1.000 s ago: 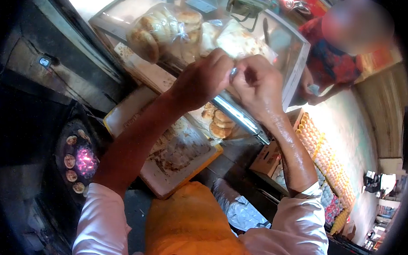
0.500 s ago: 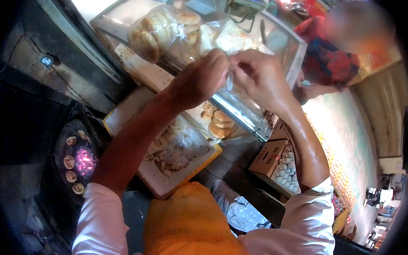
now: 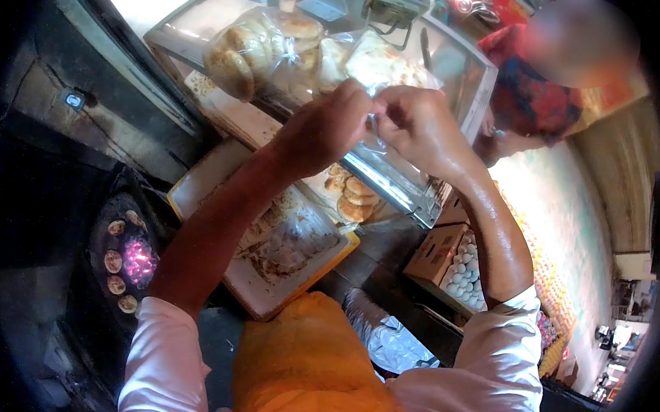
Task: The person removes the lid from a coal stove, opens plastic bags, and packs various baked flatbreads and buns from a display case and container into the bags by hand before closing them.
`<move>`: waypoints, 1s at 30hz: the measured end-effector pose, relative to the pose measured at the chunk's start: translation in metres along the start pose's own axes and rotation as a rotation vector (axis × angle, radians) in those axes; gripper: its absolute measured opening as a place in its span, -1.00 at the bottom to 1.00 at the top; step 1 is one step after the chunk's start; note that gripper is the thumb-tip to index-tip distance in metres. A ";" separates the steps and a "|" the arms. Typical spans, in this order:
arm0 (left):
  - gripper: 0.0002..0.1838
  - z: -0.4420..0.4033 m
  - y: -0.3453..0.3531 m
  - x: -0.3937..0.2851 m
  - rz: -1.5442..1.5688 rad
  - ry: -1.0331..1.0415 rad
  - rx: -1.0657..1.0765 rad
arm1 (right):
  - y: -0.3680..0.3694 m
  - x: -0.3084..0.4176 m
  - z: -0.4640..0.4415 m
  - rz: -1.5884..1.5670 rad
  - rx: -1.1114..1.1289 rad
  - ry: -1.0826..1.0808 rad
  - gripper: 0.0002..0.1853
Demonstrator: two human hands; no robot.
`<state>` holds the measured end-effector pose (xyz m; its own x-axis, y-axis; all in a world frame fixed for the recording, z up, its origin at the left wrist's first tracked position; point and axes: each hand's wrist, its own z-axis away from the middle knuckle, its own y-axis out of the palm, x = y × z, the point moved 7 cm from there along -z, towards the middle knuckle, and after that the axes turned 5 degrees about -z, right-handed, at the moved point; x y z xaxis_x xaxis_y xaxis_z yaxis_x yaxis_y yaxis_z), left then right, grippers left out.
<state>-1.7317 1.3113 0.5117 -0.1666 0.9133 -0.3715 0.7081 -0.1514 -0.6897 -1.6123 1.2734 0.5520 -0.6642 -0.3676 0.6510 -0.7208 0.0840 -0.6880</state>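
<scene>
A clear plastic bag of pale flatbread (image 3: 380,59) rests on the glass counter, its gathered end drawn toward me. My left hand (image 3: 334,121) is closed in a pinch on that end. Close beside it, my right hand (image 3: 419,125) also pinches the plastic, thumb against bent fingers. The fingers nearly meet and cover most of the gathered part, so any knot is hidden. Left of this bag lies another clear bag of round, golden breads (image 3: 241,51), its neck tied.
Below the glass counter (image 3: 183,37) sit round breads (image 3: 357,200) and a yellow-rimmed tray (image 3: 297,289). Breads ring glowing coals (image 3: 138,259) at lower left. A carton of eggs (image 3: 465,274) stands at right. A person in red and dark clothing (image 3: 537,93) is beyond the counter.
Both hands stay pinched at the bag's end; the right fingers have shifted slightly. The person across the counter has moved an arm a little.
</scene>
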 end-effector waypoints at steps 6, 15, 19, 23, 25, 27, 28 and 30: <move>-0.80 -0.004 -0.002 0.003 0.007 -0.033 -0.086 | -0.010 0.002 0.008 0.055 -0.199 -0.056 -0.85; -0.84 -0.013 -0.006 -0.002 0.219 -0.212 -0.029 | 0.001 -0.032 0.017 -0.507 -0.244 0.259 -0.86; -0.87 -0.015 -0.007 0.002 0.247 -0.194 -0.084 | 0.006 -0.037 0.025 -0.510 -0.266 0.253 -0.87; -0.85 -0.010 -0.002 0.002 0.082 -0.181 -0.071 | 0.011 -0.032 0.030 -0.560 -0.285 0.231 -0.88; -0.86 -0.007 -0.005 0.005 -0.009 -0.210 -0.100 | 0.003 -0.033 0.037 -0.463 -0.378 0.267 -0.87; -0.86 -0.006 -0.012 0.012 -0.064 -0.176 -0.157 | -0.002 -0.037 0.041 -0.410 -0.385 0.294 -0.89; -0.84 -0.004 -0.010 0.015 -0.039 -0.149 -0.120 | -0.004 -0.040 0.044 -0.358 -0.391 0.322 -0.90; -0.84 -0.004 -0.009 0.013 -0.040 -0.138 -0.107 | -0.009 -0.018 0.038 -0.263 -0.433 0.135 -0.92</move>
<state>-1.7372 1.3265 0.5153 -0.2834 0.8560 -0.4323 0.7668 -0.0685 -0.6382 -1.5865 1.2445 0.5343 -0.4483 -0.3079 0.8392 -0.8638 0.3908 -0.3181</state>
